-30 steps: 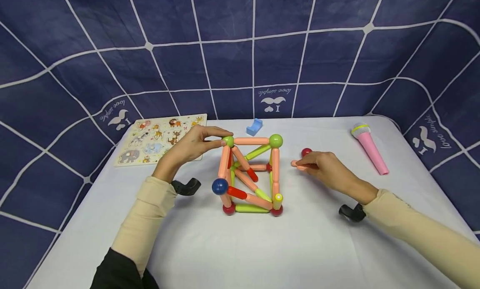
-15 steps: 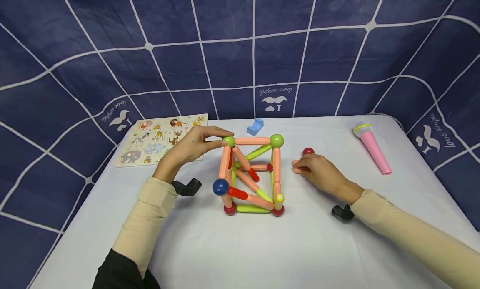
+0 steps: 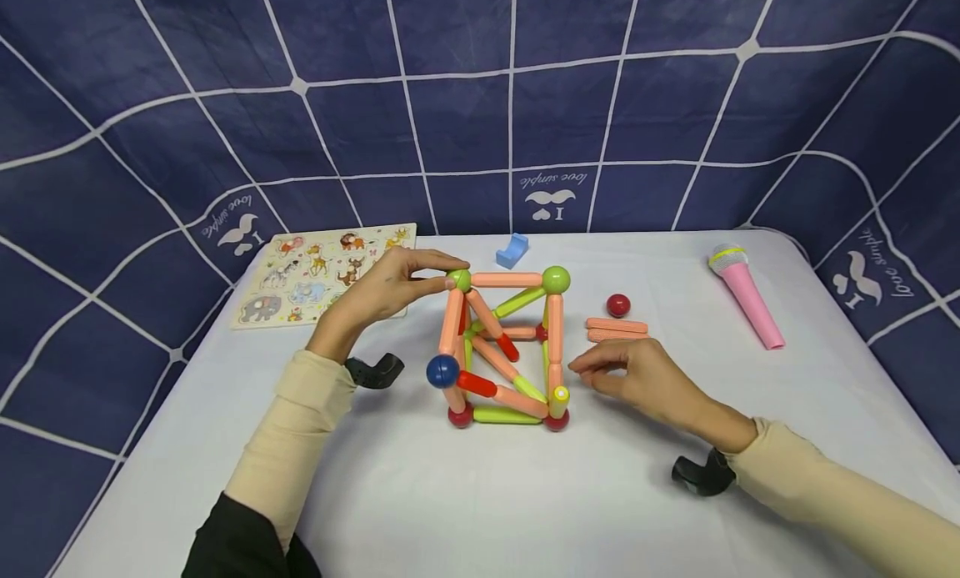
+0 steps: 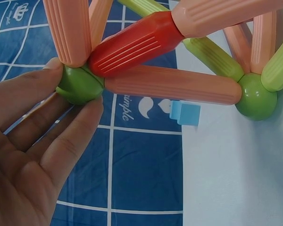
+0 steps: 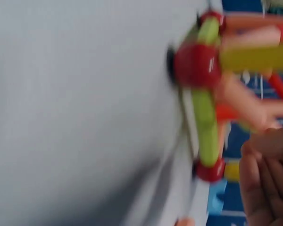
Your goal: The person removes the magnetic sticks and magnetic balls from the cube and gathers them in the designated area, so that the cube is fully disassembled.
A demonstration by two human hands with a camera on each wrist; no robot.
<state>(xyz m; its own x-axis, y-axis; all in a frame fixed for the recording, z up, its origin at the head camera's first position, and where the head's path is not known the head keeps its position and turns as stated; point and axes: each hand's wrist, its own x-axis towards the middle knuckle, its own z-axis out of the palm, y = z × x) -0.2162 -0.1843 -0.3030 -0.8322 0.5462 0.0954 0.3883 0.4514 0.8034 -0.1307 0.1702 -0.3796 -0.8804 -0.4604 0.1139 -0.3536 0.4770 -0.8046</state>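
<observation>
A cube-like frame of magnetic sticks and balls (image 3: 513,279) stands on the white table, in salmon, green, red and yellow. My left hand (image 3: 375,293) pinches the green ball (image 4: 79,85) at its upper left corner between thumb and fingers. Just right of the frame, my right hand (image 3: 651,379) hovers with relaxed fingers and nothing visible between them. Two salmon sticks (image 3: 617,324) lie side by side beyond that hand, with a red ball (image 3: 618,305) behind them. A blue ball (image 3: 442,371) sits at the frame's near left. The right wrist view is blurred.
An animal puzzle board (image 3: 322,278) lies at the back left, partly behind the left hand. A small blue block (image 3: 512,251) is at the back edge. To the right lies a pink toy microphone (image 3: 746,299). A dark blue checked cloth (image 3: 570,111) hangs behind the table.
My right hand has let go of the salmon sticks, which now lie in view, and has moved nearer to me and toward the frame. My left hand keeps its pinch on the green ball.
</observation>
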